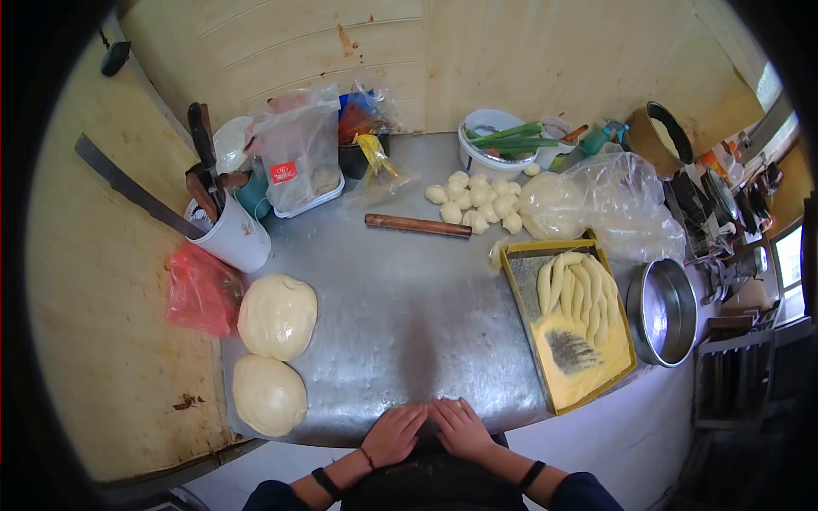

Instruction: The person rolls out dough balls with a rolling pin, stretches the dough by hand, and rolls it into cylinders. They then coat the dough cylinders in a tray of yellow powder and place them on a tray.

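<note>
At the left of the frame two large dough rounds lie touching on the metal table (392, 324), the upper dough round (277, 316) above the lower dough round (269, 396). They look soft, heavy and a little tacky, so I judge each would sag if pinched and is best scooped from underneath with both palms.

At bottom centre, the left hand (394, 434) and right hand (462, 428) lie side by side on the table's near edge, fingers loosely curled, grasping nothing.

Above centre a rolling pin (417, 225) lies just below a heap of small dough balls (474, 204). At the right, a yellow tray (618, 366) holds long dough strips (578, 285).
</note>
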Action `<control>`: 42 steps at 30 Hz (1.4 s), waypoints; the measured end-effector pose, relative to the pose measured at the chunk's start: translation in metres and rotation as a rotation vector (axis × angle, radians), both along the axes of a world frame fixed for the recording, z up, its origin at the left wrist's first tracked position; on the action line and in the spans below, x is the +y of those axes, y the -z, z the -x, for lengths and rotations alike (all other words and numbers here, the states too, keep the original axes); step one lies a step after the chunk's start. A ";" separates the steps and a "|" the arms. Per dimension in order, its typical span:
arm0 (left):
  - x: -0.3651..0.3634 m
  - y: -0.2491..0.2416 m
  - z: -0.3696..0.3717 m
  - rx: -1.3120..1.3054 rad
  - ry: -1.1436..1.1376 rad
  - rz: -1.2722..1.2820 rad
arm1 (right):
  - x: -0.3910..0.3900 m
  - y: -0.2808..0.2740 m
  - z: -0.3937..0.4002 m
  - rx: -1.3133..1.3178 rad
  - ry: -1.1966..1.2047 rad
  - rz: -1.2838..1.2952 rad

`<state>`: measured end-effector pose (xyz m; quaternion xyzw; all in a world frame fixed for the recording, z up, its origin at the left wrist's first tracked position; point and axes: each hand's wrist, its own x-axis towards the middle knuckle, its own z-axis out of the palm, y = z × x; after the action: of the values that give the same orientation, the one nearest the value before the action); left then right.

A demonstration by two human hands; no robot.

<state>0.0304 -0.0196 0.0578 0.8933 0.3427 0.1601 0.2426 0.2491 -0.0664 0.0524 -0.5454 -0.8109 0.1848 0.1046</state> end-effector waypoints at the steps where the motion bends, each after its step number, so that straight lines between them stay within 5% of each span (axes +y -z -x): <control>1: -0.003 -0.003 0.010 -0.052 0.080 0.085 | -0.008 -0.001 -0.006 0.072 -0.060 -0.019; 3: 0.000 0.000 0.014 -0.103 0.160 0.169 | -0.007 0.002 -0.008 0.143 -0.120 -0.039; 6: 0.011 0.015 0.011 0.001 -0.074 0.084 | 0.011 0.016 -0.007 0.244 0.077 -0.014; 8: 0.030 0.016 0.008 -0.175 -0.271 0.661 | 0.029 0.020 -0.013 0.299 0.026 0.076; 9: 0.039 0.011 0.009 -0.170 -0.271 0.667 | 0.036 0.018 -0.014 0.266 0.119 0.139; 12: 0.052 -0.009 0.009 -0.013 -0.309 0.499 | 0.061 -0.012 -0.011 0.174 0.308 -0.178; 14: 0.049 -0.013 0.003 0.009 -0.217 0.042 | 0.056 -0.015 -0.010 0.196 0.301 -0.182; 18: 0.033 0.019 -0.020 0.016 -0.086 0.174 | 0.041 0.002 0.016 0.331 0.048 0.129; 20: 0.056 0.051 -0.038 0.163 -0.209 0.161 | 0.064 0.035 0.027 0.156 0.169 0.018; 24: 0.183 0.035 -0.076 0.138 -0.430 -0.021 | 0.198 0.035 0.015 0.106 0.406 -0.126; 27: 0.185 0.039 -0.079 0.049 -0.367 0.024 | 0.196 0.041 0.008 0.158 0.349 -0.171; 31: 0.054 0.048 -0.047 0.098 -0.126 0.182 | 0.056 0.030 0.012 0.117 0.197 0.106; 34: 0.089 0.041 -0.057 0.160 -0.095 0.177 | 0.088 0.046 0.004 0.206 0.206 0.068; 37: 0.207 0.032 -0.092 0.253 -0.321 -0.045 | 0.216 0.040 -0.013 0.074 0.313 -0.121; 40: 0.179 0.037 -0.086 0.146 -0.355 -0.013 | 0.189 0.061 -0.006 0.135 0.310 -0.212; 42: 0.118 0.052 -0.060 0.151 -0.215 0.041 | 0.120 0.042 -0.002 0.182 0.215 -0.027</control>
<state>0.0899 0.0985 0.0057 0.8558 0.4571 0.1107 0.2156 0.2508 0.0532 0.0109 -0.6085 -0.7374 0.2103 0.2043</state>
